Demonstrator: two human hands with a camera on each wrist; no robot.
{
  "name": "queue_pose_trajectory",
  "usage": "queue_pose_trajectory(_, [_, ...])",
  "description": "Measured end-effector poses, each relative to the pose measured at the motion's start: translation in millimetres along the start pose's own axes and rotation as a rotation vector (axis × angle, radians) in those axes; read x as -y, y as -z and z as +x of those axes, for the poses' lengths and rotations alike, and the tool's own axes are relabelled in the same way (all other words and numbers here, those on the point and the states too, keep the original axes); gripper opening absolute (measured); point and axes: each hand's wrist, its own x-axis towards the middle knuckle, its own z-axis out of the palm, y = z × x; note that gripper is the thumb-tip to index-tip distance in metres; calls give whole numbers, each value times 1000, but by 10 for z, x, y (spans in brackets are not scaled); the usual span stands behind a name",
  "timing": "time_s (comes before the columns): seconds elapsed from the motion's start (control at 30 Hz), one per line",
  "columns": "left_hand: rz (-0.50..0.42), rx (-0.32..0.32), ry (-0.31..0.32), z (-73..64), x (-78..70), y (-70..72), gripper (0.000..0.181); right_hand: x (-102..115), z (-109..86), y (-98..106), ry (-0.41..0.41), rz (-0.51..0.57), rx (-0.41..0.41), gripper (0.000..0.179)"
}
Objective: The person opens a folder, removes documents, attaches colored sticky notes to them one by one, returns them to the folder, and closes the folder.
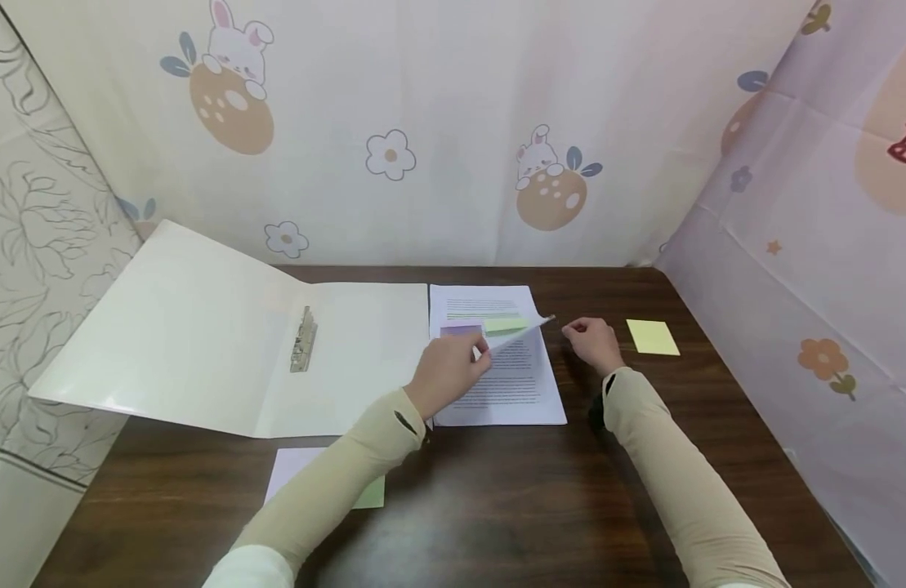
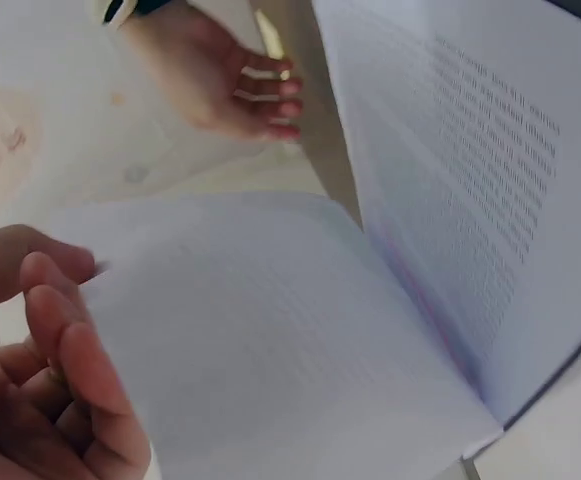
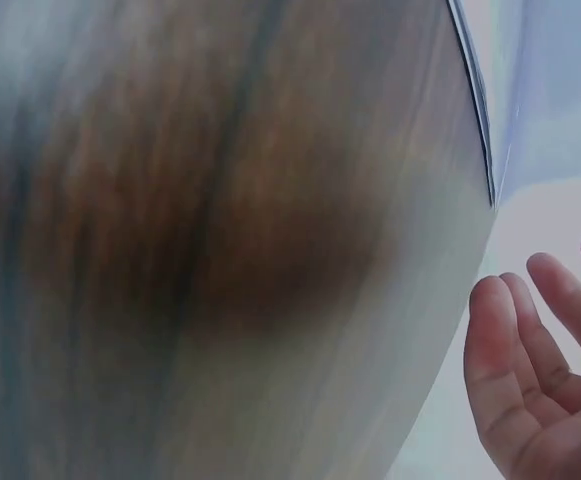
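A stack of printed sheets (image 1: 497,392) lies to the right of an open white binder (image 1: 364,335). My left hand (image 1: 448,371) is over the stack and pinches the edge of its top sheet (image 2: 260,330), which lifts and bends up from the printed page below. Green and purple sticky notes show on the stack, the green note (image 1: 504,326) beside the purple note (image 1: 460,329). Just right of the papers, my right hand (image 1: 592,341) hovers with loosely bent fingers and nothing in them, as the right wrist view shows too.
A metal clip (image 1: 303,339) is fixed inside the binder, whose cover (image 1: 166,327) leans up at the left. One yellow sticky note (image 1: 653,336) lies at the right. Purple paper (image 1: 291,467) and a green note (image 1: 372,494) lie partly under my left forearm.
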Motion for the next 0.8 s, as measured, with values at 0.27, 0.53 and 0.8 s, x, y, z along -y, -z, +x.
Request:
queue_pose_trajectory(0.27, [-289,-186,108,-18,253,220,14,125,-26,-199,203,-143,173,50])
queue_pose_trajectory(0.53, [-463,-218,298,-81,647,430,16,246,-86,-327,226,-330,290,73])
queue_pose_trajectory(0.8, [-398,-191,432,-258,1006,629,24,265,-86,-340,223,-333,291,74])
